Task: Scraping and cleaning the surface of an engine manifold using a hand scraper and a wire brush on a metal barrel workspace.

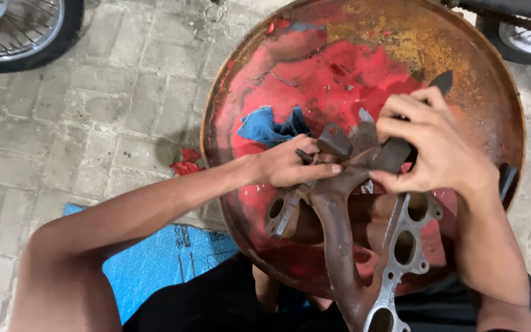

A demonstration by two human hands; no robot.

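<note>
A rusty brown cast manifold [333,215] lies across a round red and rust-coloured drum top [339,74]. My left hand [290,165] grips the manifold's upper flange. My right hand [434,144] is closed on a flat dark scraper blade [401,144], whose tip [442,81] sticks out above my fingers and whose lower end rests against the manifold. A grey metal gasket [404,246] with several oval holes lies along the manifold's right side.
A blue rag [268,126] sits on the drum near my left hand. A red scrap [185,161] and a blue sheet [161,261] lie on the paved floor at left. Spoked wheels stand at the top left [19,31] and top right [527,37].
</note>
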